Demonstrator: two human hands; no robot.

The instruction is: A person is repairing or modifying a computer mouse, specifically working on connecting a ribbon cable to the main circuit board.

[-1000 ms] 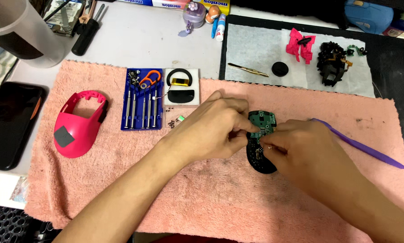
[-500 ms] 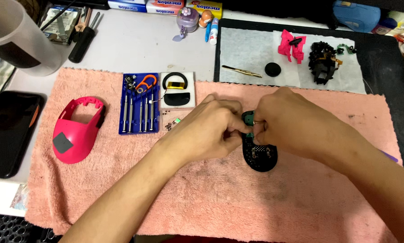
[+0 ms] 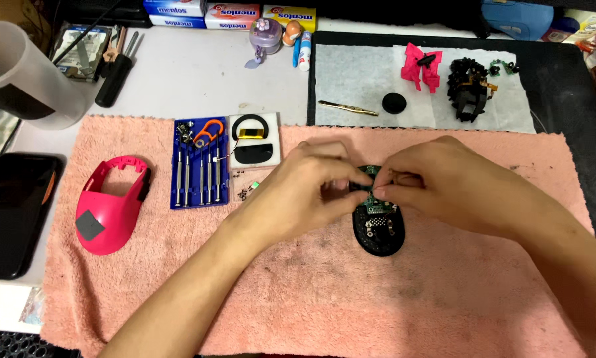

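The black mouse base (image 3: pixel 378 229) with its green circuit board (image 3: pixel 376 199) lies mid-way across the pink towel (image 3: pixel 311 298). My left hand (image 3: pixel 304 189) and right hand (image 3: pixel 437 182) both pinch the board's far end. Left of the base sit the blue screwdriver set (image 3: pixel 198 174) and the pink mouse shell (image 3: pixel 109 202).

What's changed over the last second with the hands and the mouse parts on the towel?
The right hand moved left over the circuit board, meeting the left hand there. Both pinch at the board's top. The black mouse base, pink shell and screwdriver set stayed put.
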